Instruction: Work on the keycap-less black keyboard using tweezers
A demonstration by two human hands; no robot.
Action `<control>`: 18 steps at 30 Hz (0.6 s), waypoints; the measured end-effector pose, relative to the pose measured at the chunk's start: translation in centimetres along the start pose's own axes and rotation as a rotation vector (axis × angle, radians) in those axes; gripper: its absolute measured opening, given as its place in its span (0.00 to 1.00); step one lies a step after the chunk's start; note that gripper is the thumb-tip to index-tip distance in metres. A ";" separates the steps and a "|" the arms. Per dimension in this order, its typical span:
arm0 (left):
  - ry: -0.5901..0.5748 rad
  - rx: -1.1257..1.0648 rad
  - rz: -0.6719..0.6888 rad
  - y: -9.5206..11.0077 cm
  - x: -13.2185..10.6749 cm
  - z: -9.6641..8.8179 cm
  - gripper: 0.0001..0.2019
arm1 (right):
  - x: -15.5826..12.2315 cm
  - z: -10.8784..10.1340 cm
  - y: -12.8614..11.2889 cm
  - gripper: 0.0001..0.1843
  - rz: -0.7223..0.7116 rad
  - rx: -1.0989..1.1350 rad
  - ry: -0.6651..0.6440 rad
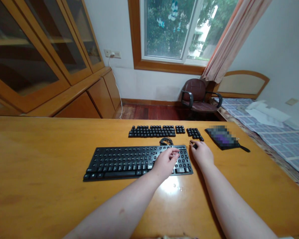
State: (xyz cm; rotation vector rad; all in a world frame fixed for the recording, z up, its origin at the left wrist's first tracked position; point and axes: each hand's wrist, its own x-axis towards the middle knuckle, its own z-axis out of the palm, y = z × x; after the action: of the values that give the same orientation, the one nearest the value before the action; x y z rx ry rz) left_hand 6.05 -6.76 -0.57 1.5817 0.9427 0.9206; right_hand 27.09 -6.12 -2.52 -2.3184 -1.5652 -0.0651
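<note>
Wooden tabletop [40, 196], glossy enough to throw back a bright patch of light, sits in a room with a glass-fronted cabinet [37, 43] on the left, a window [168, 36] straight ahead with a pink curtain [235, 39], a dark red armchair [194, 94] under it, and a bed [271, 127] with a checked sheet off to the right.

So, black keyboard [122, 162] lying flat in the middle, most of its keycaps off, the space bar [119, 174] and a few others along the bottom edge in place. Loose keycaps [151, 132] are lined up behind it in rows, with two smaller groups to the right. Coiled cable [166, 141] sits between.

Hands: left hand [166, 162] is over the keyboard's right part, fingers loosely curled, can't tell if they've got anything. Right hand [202, 154] is just beside the keyboard's right edge, fingertips at a small dark piece [194, 145]; can't tell if it's gripped. Black pouch-like thing [224, 146], partly pixelated, lies further right.
</note>
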 end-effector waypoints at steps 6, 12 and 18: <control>-0.007 0.004 0.001 0.0 0.0 0.0 0.11 | 0.2 0.0 0.0 0.21 -0.020 -0.028 -0.015; -0.014 0.003 0.008 -0.1 0.0 0.1 0.11 | 0.3 -0.3 -0.4 0.24 0.024 -0.055 -0.100; -0.018 0.001 0.000 0.0 0.0 0.2 0.11 | 0.4 -0.4 -0.7 0.25 0.045 -0.090 -0.169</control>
State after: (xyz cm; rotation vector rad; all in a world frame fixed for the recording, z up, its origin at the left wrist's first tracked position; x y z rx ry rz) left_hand 6.17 -6.86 -0.59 1.5885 0.9309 0.9052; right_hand 26.67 -5.67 -1.87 -2.4850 -1.6195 0.0748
